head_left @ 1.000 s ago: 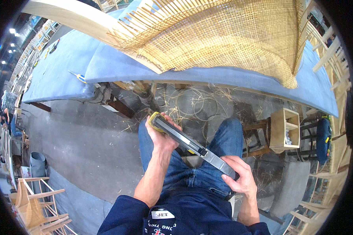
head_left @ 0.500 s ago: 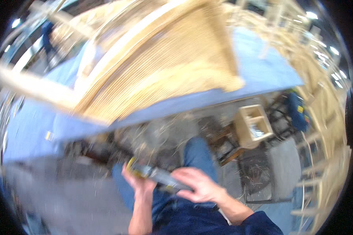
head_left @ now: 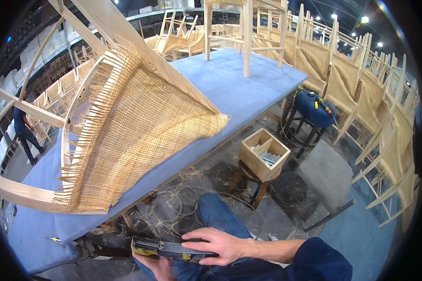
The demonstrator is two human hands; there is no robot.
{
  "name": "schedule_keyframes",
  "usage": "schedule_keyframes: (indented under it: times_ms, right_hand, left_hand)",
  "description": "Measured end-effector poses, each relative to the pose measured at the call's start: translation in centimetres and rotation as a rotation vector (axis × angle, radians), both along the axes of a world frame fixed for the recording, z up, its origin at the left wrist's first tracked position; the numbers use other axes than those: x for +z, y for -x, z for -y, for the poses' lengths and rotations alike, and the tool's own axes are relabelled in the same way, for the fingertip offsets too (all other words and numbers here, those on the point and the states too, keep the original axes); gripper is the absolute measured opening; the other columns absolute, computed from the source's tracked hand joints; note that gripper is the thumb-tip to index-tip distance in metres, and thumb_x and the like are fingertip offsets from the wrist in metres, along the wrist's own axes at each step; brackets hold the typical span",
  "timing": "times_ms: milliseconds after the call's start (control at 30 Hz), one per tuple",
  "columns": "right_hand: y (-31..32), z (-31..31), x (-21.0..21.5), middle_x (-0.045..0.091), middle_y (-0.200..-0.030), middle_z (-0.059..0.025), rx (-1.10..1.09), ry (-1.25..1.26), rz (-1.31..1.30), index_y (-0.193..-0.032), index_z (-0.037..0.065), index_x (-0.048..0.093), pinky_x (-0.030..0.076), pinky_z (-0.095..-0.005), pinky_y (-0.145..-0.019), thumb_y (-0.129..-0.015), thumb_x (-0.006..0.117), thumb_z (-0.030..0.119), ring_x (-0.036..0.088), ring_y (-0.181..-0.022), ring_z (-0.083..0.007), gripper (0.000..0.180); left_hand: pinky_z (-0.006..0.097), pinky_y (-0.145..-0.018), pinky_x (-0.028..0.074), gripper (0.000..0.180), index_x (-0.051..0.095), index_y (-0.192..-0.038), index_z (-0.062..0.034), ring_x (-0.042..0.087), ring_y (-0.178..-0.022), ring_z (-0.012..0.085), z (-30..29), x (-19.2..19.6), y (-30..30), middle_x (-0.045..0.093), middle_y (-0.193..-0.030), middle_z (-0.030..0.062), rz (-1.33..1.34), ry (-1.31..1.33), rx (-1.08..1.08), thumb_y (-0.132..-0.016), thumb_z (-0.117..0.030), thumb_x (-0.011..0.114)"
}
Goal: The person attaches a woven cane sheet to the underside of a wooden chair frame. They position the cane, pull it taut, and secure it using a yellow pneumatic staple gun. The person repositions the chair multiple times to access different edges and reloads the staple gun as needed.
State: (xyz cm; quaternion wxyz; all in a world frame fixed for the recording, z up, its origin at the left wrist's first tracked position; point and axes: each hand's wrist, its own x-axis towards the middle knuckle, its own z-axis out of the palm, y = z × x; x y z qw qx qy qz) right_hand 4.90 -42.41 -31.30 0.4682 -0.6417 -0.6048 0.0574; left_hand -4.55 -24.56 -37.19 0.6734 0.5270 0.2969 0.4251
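Note:
Low in front of me, above my lap, is a staple gun (head_left: 166,249), dark grey with yellow parts, lying roughly level. My left hand (head_left: 158,268) is closed around it from below at its left end; some of those fingers are hidden under the tool. From the right, my right hand (head_left: 226,246) grips the long grey part, fingers over the top. Beyond my hands, a wooden chair frame (head_left: 21,192) lies tipped on the blue-covered table (head_left: 246,112). Woven cane webbing (head_left: 136,126) stretches across the frame, with loose strand ends along its edges.
A wooden box (head_left: 263,154) with metal staple strips stands on a stool at right. Behind it, a blue-topped stool (head_left: 314,110) carries hand tools. A yellow-handled tool (head_left: 54,239) lies at the table's near left. Stacked chairs line the right; a person (head_left: 23,126) stands far left.
My view has swung and sharpened, so the table and chair sit differently in it. The staple gun stays in both hands, now more level.

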Motion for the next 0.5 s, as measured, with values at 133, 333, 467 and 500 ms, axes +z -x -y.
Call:
schedule_keyframes:
  times_ms: [133, 333, 467, 500]
  right_hand:
    - [-2.3, -0.8, 1.3, 0.042, -0.148, -0.0218, -0.045, -0.045, 0.081, -0.153, 0.012, 0.039, 0.040, -0.0509, -0.108, -0.090, 0.070, 0.027, 0.046, -0.131, -0.0404, 0.072]
    - [-0.6, -1.4, 1.5, 0.049, -0.139, -0.0149, -0.320, 0.069, 0.217, -0.146, 0.013, 0.048, 0.043, -0.0481, -0.100, -0.082, 0.075, 0.021, 0.052, -0.122, -0.0350, 0.070]
    - [2.3, -1.9, 2.8, 0.052, -0.133, -0.0124, -0.475, 0.101, 0.248, -0.140, 0.013, 0.055, 0.043, -0.0441, -0.091, -0.080, 0.077, 0.020, 0.053, -0.115, -0.0305, 0.065]
    - [2.9, -2.1, 3.4, 0.053, -0.132, -0.0127, -0.553, 0.119, 0.276, -0.140, 0.013, 0.055, 0.044, -0.0435, -0.091, -0.079, 0.077, 0.020, 0.053, -0.115, -0.0302, 0.065]
  left_hand:
    - [0.046, -0.097, 0.053, 0.064, 0.054, -0.134, -0.0124, 0.059, -0.117, 0.0280, 1.0, 2.5, -0.9, 0.058, -0.129, 0.0113, 0.360, 0.898, 0.002, -0.094, -0.061, 0.045]
    - [0.045, -0.101, 0.049, 0.066, 0.055, -0.134, -0.0077, 0.058, -0.120, 0.0287, 0.9, 3.2, -1.1, 0.059, -0.130, 0.0130, 0.407, 0.754, -0.033, -0.096, -0.059, 0.041]
    - [0.044, -0.099, 0.048, 0.066, 0.055, -0.133, -0.0066, 0.059, -0.115, 0.0280, 0.7, 2.1, -1.5, 0.061, -0.124, 0.0135, 0.406, 0.729, -0.059, -0.097, -0.060, 0.042]
    - [0.044, -0.099, 0.047, 0.067, 0.057, -0.131, -0.0065, 0.058, -0.115, 0.0276, 0.9, 2.0, -1.4, 0.062, -0.123, 0.0128, 0.379, 0.676, -0.057, -0.097, -0.062, 0.044]
